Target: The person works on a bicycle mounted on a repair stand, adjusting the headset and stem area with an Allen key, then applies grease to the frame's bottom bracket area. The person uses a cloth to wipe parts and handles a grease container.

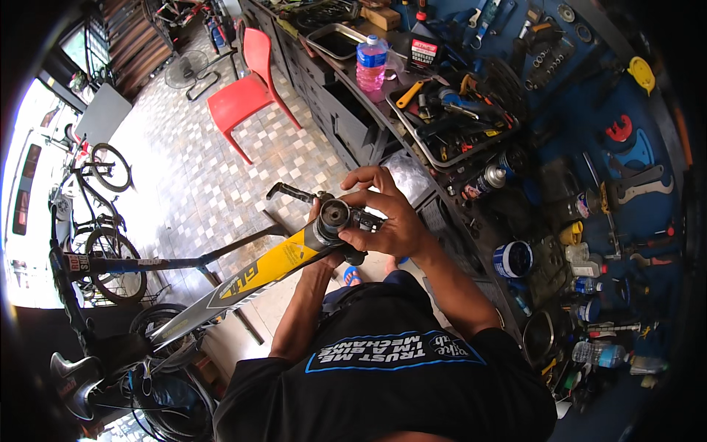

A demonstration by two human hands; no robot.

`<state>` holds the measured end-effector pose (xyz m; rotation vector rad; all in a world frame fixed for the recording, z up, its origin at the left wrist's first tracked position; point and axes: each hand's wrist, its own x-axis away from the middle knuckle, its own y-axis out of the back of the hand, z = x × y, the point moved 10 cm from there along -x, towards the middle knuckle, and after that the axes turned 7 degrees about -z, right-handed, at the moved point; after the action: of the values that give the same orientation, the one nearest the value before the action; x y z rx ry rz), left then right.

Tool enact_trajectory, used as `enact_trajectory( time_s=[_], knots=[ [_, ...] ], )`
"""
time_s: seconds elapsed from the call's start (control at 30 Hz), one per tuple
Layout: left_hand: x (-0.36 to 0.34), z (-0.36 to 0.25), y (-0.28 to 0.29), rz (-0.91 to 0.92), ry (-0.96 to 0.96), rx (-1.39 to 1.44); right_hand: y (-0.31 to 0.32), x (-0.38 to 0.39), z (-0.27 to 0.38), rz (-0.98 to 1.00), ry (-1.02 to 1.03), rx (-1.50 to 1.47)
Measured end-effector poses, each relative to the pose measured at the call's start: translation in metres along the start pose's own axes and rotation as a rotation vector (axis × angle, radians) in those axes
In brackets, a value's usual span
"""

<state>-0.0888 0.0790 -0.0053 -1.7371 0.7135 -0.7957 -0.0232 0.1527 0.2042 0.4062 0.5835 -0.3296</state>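
One yellow-grey bicycle frame (259, 271); one right hand (389, 214) curled around its tube end (336, 214); one left hand (333, 260), part-hidden, grip unclear.

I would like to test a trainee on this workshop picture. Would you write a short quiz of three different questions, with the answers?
1. True or false: the person's right hand is inside the tool tray.
2. Which colour is the liquid in the clear bottle at the picture's upper middle?
A) green
B) pink
C) black
3. Fill in: the bicycle frame tube near the hands is grey and ___.

Key: 1. False; it is at the round black part. 2. B. 3. yellow.
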Motion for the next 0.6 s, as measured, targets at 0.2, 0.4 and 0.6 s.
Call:
enact_trajectory(
  time_s=[0.2, 0.4, 0.6],
  knots=[
    [0.005, 0.001, -0.009, 0.041, 0.028, 0.025, -0.001, -0.002, 0.008, -0.032, 0.047, 0.181],
    [-0.013, 0.008, 0.078, -0.373, -0.129, -0.022, 0.010, -0.001, 0.021, -0.159, 0.077, 0.270],
    [-0.014, 0.007, 0.084, -0.098, 0.067, -0.123, 0.002, 0.028, 0.018, -0.140, 0.085, 0.264]
  ],
)
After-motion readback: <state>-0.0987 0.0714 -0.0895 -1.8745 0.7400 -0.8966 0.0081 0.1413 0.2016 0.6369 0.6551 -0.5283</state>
